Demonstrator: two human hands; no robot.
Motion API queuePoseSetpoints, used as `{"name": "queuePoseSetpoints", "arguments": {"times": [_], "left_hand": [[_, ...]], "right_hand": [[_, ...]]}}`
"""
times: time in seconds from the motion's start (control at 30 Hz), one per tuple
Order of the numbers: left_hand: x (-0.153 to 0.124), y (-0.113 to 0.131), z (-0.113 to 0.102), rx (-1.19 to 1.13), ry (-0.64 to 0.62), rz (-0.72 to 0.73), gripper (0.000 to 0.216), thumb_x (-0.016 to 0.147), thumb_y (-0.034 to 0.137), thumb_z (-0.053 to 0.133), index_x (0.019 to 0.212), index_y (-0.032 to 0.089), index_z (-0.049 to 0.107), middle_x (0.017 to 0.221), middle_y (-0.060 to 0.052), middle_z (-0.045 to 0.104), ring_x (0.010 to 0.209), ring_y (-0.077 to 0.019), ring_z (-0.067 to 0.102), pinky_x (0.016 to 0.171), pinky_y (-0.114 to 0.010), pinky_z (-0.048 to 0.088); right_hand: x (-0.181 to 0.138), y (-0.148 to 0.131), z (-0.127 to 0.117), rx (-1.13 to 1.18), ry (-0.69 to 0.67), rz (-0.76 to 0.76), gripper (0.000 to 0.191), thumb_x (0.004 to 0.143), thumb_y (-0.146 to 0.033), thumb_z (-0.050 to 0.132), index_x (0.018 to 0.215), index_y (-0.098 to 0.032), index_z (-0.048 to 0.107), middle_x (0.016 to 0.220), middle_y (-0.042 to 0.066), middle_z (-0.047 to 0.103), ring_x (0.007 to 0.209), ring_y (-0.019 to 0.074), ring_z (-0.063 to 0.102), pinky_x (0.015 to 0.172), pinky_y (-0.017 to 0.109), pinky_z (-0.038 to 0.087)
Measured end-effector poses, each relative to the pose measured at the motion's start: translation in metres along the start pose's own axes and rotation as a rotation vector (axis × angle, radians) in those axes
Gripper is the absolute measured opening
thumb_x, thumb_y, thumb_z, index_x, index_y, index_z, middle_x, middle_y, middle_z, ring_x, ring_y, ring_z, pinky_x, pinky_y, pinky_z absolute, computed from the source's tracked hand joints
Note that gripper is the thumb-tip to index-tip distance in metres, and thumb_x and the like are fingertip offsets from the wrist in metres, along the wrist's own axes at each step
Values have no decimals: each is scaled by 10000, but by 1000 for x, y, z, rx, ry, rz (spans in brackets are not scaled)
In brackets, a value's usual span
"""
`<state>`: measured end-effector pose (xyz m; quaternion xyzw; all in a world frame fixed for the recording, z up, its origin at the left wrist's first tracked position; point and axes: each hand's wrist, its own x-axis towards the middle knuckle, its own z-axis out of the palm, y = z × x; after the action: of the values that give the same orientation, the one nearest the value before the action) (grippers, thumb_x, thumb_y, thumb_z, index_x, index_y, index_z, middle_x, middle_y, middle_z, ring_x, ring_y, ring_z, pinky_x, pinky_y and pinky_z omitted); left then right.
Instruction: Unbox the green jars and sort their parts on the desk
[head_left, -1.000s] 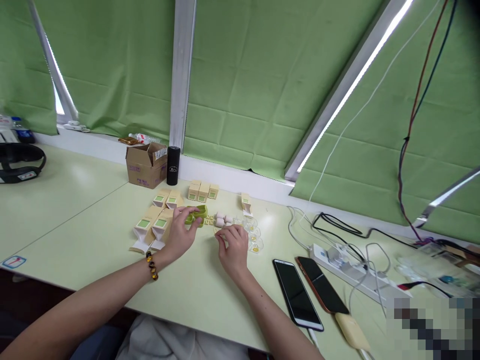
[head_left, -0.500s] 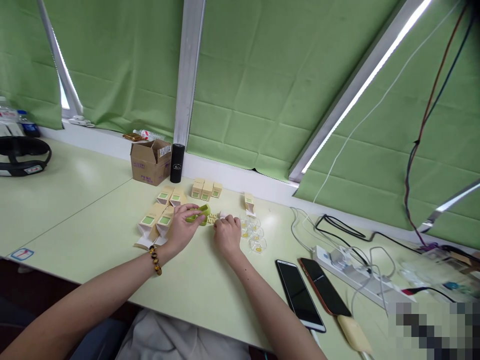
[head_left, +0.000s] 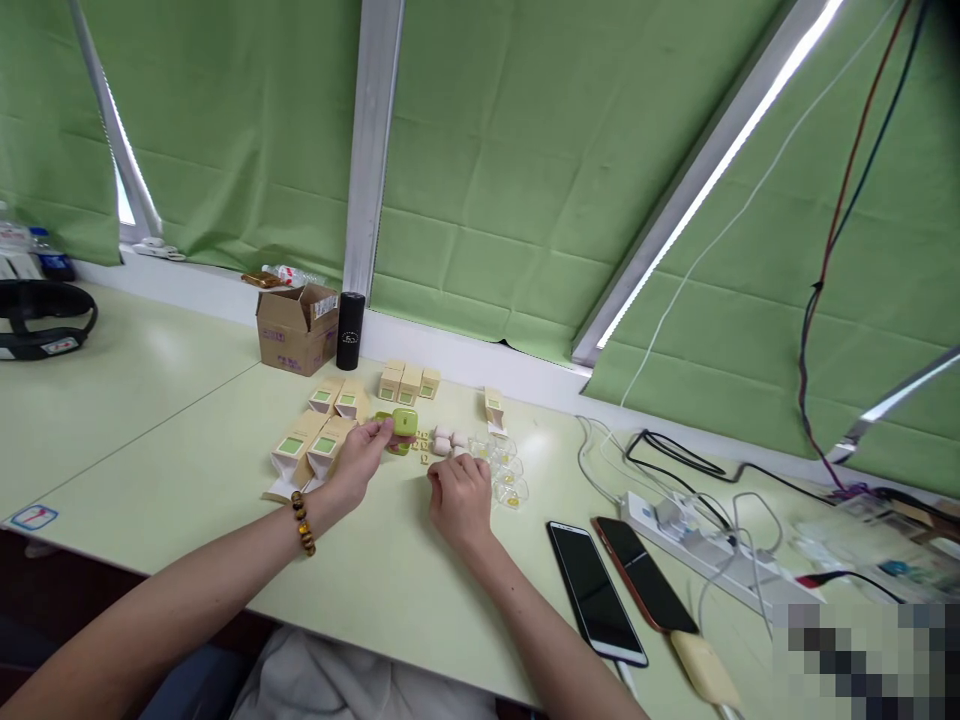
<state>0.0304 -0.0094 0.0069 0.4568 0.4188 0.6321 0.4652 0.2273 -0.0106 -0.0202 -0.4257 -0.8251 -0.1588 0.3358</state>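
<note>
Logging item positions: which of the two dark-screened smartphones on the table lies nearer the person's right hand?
The white-edged smartphone; the red-brown-edged smartphone lies beside it, on the side away from the right hand.

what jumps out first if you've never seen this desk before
The green blinds fill the background above the pale table. Mid-table, the left hand pinches a small green case beside a cluster of green-labelled tan boxes, and the right hand rests curled in front of some clear plastic shells. Two dark phones lie side by side to the right.
</note>
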Motion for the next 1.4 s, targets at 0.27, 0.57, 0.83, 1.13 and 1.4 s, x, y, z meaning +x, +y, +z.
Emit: {"name": "queuePoseSetpoints", "arguments": {"times": [0.27,0.57,0.83,1.13,1.4], "left_hand": [[-1,1,-3,-60,-39,13,416,938,574,663,938,164,731,928,-110,803,843,-210,674,677,-308,375],[-1,7,-11,417,26,308,284,892,492,743,911,208,756,958,-75,768,935,-253,650,848,-394,466],[-13,16,-14,1406,-187,668,217,967,266,645,790,237,768,973,-79,762,1074,-311,528,909,-480,354],[-14,4,-10,1645,-287,584,265,921,269,668,664,207,685,774,-99,656,965,-296,511,857,-434,346],[-6,-9,-18,1219,-214,566,307,812,213,726,563,228,548,694,-104,575,994,-347,514,911,-463,339]], "right_hand": [[-17,-17,8,172,-90,-159,109,881,-105,578,842,-182,644,747,33,670,760,191,522,746,360,296],[-13,-4,6,78,-166,-28,119,902,-115,618,883,-199,700,852,49,718,915,221,546,836,369,337],[-10,-1,3,-76,-241,-30,302,824,-74,627,1072,-208,736,1261,93,691,1236,294,471,1050,432,310],[-6,-8,-1,-114,-336,14,297,903,-101,550,1159,-192,669,1251,127,671,1302,312,450,1120,476,255],[-3,-9,1,-112,-350,6,310,898,-64,527,1156,-188,646,1225,129,679,1314,316,449,1119,481,255]]}}
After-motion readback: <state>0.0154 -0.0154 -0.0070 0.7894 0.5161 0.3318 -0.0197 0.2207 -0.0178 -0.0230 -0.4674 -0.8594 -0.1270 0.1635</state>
